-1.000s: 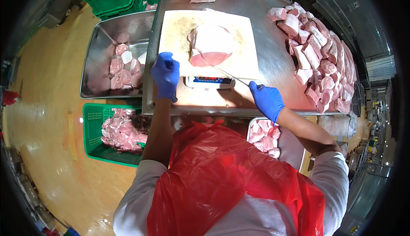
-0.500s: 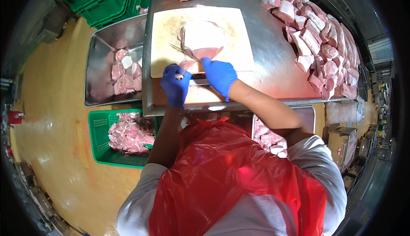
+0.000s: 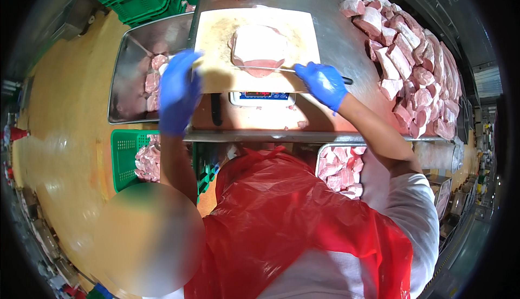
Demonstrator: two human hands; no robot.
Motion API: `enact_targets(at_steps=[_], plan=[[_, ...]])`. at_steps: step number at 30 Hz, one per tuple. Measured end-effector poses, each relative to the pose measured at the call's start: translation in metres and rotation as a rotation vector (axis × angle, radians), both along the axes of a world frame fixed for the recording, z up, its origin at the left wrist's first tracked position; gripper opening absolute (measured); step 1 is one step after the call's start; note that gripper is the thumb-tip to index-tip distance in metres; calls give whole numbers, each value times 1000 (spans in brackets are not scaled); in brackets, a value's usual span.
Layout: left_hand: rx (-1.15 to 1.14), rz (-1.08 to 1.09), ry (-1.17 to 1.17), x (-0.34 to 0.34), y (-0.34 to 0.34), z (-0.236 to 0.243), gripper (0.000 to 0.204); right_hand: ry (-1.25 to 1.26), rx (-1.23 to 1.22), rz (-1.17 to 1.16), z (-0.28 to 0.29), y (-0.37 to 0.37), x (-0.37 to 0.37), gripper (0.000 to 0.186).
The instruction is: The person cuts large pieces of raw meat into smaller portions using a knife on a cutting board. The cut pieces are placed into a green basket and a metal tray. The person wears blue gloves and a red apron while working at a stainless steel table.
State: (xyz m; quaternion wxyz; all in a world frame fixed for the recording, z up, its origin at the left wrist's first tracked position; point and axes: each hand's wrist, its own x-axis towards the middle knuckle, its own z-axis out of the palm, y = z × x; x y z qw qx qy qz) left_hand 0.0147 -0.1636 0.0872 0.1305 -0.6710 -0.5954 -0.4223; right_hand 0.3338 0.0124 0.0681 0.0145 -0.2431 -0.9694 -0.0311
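Note:
My right hand (image 3: 325, 86), in a blue glove, is closed round a knife (image 3: 279, 69). Its thin blade points left across the near end of a fat-topped pork piece (image 3: 259, 44), and the dark handle sticks out to the right of my fingers. The pork lies on a white cutting board (image 3: 214, 28). My left hand (image 3: 179, 93), also gloved in blue, is over the board's left edge beside a metal tub (image 3: 122, 101) holding pork pieces. Motion smears its fingers, so I cannot tell whether they hold anything.
A digital scale (image 3: 238, 102) shows at the board's near edge, beside a black-handled tool (image 3: 216, 109). Many pork pieces (image 3: 414, 66) are heaped on the right of the metal table (image 3: 330, 39). A green crate (image 3: 123, 161) and a metal tray (image 3: 319, 155) of meat stand below.
My left hand has moved left, off the near part of the board toward the metal tub. My right hand has shifted right, and the knife now lies nearly level across the pork's near end.

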Motion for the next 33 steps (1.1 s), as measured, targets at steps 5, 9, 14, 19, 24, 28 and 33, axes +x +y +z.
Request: enact_targets(at_steps=[5, 9, 14, 19, 24, 28, 33], plan=[[-349, -303, -9, 51, 149, 9, 28, 112, -77, 85, 1, -1, -54, 18], [-995, -227, 306, 74, 203, 12, 47, 76, -152, 41, -8, 4, -49, 18], [-1034, -200, 66, 75, 197, 5, 57, -88, -188, -13, -5, 15, -21, 20], [-905, -218, 0, 62, 193, -14, 57, -243, -150, 32, -12, 39, 21, 20], [-273, -124, -223, 58, 128, -31, 23, -292, 11, 41, -15, 61, 78, 16], [-95, 49, -313, 79, 67, -69, 18, -71, 31, -1, -1, 52, 100, 13], [-254, 184, 26, 104, 57, -80, 25, 268, 16, -73, -12, 21, 58, 11]])
